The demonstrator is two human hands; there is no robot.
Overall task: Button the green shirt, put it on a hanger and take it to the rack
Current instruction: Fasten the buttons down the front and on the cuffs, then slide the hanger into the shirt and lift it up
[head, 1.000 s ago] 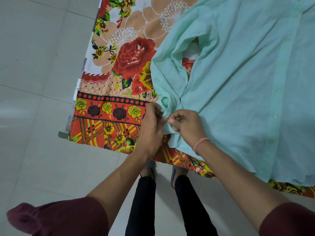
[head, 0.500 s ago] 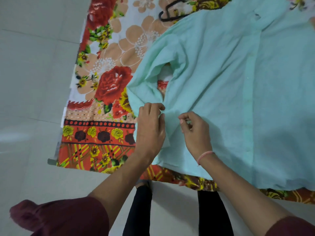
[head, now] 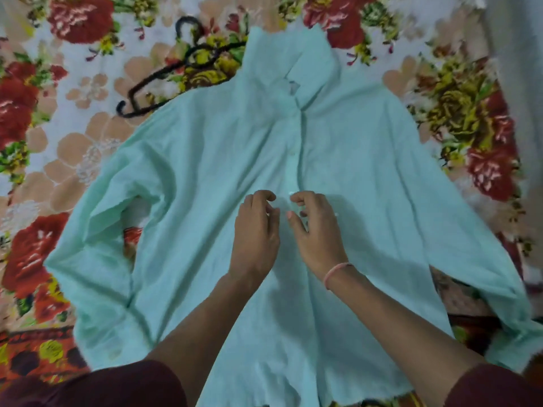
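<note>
The light green shirt [head: 205, 171] lies spread face up on a floral sheet, collar at the far end and sleeves out to both sides. Its button placket [head: 293, 154] runs down the middle. Both my hands are at the placket about halfway down. My right hand [head: 318, 233], with a pink band on the wrist, pinches the placket edge between thumb and forefinger. My left hand [head: 255, 230] sits just beside it with fingers curled over the fabric; blur hides whether it grips. A black hanger [head: 164, 71] lies at the shirt's far left shoulder, partly under it.
The floral sheet [head: 73, 92] covers the whole surface around the shirt. A pale vertical surface [head: 517, 69] stands at the far right. My dark red sleeves fill the bottom corners.
Both hands left the sleeve cuff at the left and moved to the middle of the shirt front. The view swung right and up, so the whole shirt and the hanger now show.
</note>
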